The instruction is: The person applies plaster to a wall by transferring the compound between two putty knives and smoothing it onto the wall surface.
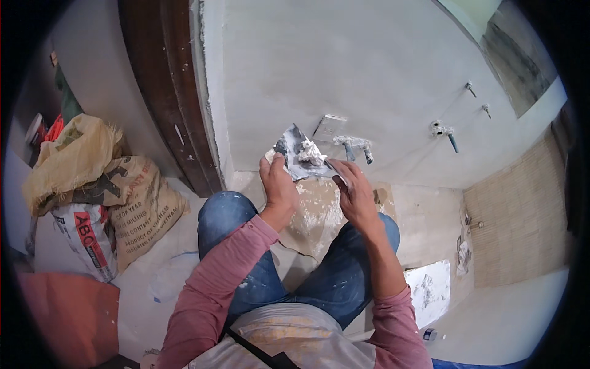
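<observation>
In front of my knees, my left hand [280,187] is closed on the left side of a thin, bent grey plate [292,140], its thumb near the edge. A lump of wet white putty [311,154] sits on the plate, and white smears cover parts of its surface. My right hand [356,192] closes at the plate's right side on a thin grey blade [332,167]. Whether that blade touches the plate I cannot tell. Below both hands lies a piece of brown cardboard [316,212] splashed with white.
Ahead rises a grey-white wall [307,67] with a socket plate [330,127], short pipe stubs [350,151] and a pipe fitting [439,128]. Left are a dark wooden door frame [165,74] and stacked sacks [144,209]. A white-smeared board [430,294] lies at right.
</observation>
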A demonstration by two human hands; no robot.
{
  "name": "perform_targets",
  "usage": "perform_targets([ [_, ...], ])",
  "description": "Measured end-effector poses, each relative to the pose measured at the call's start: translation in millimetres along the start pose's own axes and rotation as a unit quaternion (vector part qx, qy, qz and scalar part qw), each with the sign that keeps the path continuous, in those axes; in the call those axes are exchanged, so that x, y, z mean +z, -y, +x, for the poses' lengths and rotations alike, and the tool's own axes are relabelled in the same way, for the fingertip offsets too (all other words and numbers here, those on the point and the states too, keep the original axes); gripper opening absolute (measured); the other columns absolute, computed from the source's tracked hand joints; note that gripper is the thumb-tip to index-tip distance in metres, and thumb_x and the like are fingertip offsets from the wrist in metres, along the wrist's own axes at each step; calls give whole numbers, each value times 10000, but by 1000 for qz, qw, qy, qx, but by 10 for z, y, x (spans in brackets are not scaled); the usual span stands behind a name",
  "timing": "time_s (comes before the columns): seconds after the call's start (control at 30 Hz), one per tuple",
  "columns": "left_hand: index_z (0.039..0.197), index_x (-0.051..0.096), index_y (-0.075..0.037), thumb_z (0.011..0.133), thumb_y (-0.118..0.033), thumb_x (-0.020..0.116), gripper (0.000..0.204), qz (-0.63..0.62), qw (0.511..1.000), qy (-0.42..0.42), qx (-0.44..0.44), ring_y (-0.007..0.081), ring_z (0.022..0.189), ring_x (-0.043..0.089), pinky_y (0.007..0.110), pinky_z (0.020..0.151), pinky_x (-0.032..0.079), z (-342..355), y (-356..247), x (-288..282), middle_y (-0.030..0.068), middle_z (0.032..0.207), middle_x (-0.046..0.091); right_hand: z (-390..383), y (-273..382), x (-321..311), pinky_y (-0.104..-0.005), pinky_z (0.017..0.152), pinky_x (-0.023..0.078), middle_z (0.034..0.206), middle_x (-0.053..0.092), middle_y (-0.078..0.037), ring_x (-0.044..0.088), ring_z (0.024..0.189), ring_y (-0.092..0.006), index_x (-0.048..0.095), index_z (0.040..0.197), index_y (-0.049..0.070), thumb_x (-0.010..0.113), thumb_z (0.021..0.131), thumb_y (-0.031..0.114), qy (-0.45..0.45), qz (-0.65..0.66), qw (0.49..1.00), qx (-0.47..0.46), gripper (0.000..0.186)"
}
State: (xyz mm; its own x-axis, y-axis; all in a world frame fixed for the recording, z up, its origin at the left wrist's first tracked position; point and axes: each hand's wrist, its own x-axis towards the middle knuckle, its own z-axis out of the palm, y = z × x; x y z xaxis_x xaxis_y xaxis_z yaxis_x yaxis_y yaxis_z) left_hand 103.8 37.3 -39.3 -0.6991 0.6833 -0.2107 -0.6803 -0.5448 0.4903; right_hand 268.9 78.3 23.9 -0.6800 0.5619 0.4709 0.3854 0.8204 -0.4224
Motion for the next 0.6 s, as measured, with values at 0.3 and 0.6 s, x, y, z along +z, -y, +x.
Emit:
perform_targets([
  [0.3, 1250, 564, -48, 1037, -170, 496, 255, 83, 995, 45, -40, 257, 1018, 700, 449, 817, 598, 99, -351, 52, 108, 1162, 673, 1, -505, -127, -337, 885, 507, 1039, 689, -75, 648, 969, -180, 636, 1250, 40, 620, 993, 137, -112, 248, 934, 233, 275],
  [0.6, 1327, 533, -9, 1032, -127, 475, 323, 94, 901, 258, -335, 218, 1064, 697, 368, 927, 576, -205, -167, 127, 119, 1231, 670, 87, -652, -27, -408, 912, 577, 1126, 687, -60, 688, 1004, -199, 567, 1306, 74, 512, 1080, 327, -127, 758, 590, 250, 344],
])
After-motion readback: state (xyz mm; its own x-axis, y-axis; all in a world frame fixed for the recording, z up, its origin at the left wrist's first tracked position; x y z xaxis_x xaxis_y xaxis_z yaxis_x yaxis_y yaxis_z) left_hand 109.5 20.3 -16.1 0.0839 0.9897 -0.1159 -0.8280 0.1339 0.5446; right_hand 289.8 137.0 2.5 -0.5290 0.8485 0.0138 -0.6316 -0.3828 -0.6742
